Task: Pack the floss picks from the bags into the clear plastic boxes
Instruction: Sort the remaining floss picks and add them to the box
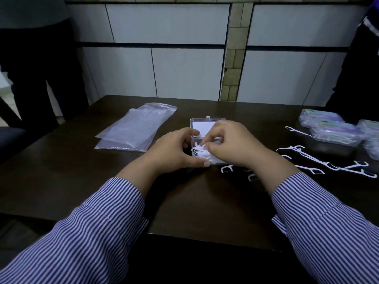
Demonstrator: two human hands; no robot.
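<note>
A small clear plastic box lies open in the middle of the dark table, its lid flipped back. White floss picks are bunched in its tray. My left hand curls round the box's left side, thumb at the near edge. My right hand reaches in from the right and pinches the bunch of picks with its fingertips. Loose floss picks lie scattered on the table to the right, partly hidden under my right wrist.
Two flat clear zip bags lie at the back left. Several filled clear boxes with purple labels are stacked at the far right. Two people in dark clothing stand at the far left and far right. The table edge is close to me.
</note>
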